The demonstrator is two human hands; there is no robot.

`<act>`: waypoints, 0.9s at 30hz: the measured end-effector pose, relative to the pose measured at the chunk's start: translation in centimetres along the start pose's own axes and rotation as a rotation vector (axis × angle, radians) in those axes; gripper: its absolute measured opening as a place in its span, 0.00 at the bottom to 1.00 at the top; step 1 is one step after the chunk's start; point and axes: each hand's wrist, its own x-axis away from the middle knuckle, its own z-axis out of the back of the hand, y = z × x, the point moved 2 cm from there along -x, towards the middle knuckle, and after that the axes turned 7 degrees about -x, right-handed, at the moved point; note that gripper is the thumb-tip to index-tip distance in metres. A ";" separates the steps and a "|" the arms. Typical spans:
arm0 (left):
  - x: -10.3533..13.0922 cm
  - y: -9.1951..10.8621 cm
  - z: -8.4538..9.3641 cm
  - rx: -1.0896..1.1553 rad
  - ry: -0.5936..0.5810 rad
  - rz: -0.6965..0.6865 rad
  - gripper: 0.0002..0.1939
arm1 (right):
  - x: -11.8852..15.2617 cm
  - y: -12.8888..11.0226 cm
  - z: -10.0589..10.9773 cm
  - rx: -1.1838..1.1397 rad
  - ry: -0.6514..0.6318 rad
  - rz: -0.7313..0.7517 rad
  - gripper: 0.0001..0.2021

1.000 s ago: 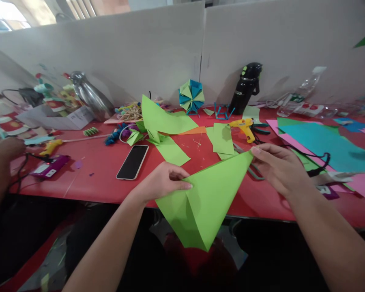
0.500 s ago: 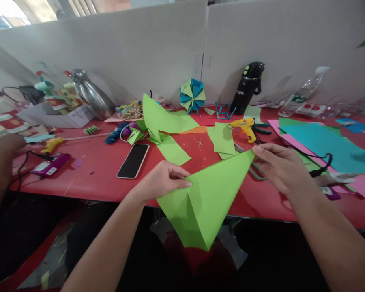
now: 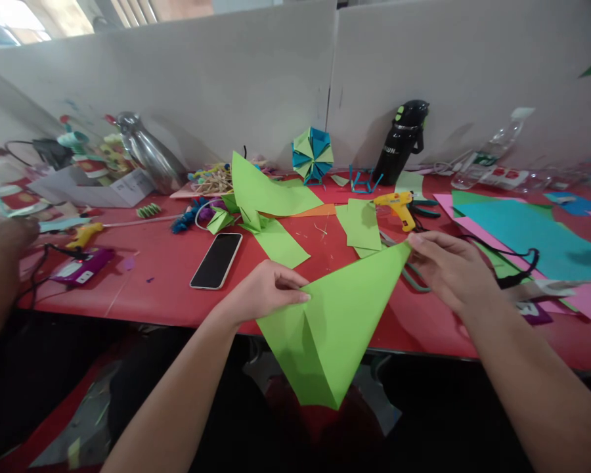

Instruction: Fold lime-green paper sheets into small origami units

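Note:
A sheet of bright green paper (image 3: 349, 315), folded over diagonally, hangs in front of the table edge between my hands. My left hand (image 3: 270, 289) pinches its upper left edge, thumb on the near side. At the upper right corner, the thumb and fingers of my right hand (image 3: 440, 266) are closed on the paper. The lower point of the sheet droops over my lap. Just beyond it on the table lie cut green paper pieces (image 3: 363, 223) and green-handled scissors (image 3: 416, 279), partly covered by the paper and my right hand.
On the red table (image 3: 152, 263) lie a phone (image 3: 217, 261), a yellow glue gun (image 3: 398, 209) and coloured paper sheets (image 3: 526, 230). A folded-paper wheel (image 3: 312, 156), a black bottle (image 3: 401, 141) and a steel flask (image 3: 148, 151) stand at the back. Another person's hand (image 3: 7, 246) is at far left.
My hands and the green paper stay almost in place; the paper's lower point sinks very slightly. At far left, the other person's hand shifts a little.

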 end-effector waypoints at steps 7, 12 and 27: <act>-0.1 -0.5 0.4 0.004 0.001 0.019 0.13 | -1.1 -0.7 1.0 -0.048 0.119 0.135 0.09; -0.4 -0.4 0.5 0.006 0.072 0.026 0.13 | 0.0 0.5 0.1 0.019 -0.137 -0.184 0.24; -2.1 -1.5 1.1 0.187 0.341 0.060 0.19 | 1.4 3.9 -2.8 0.142 -0.145 -0.166 0.24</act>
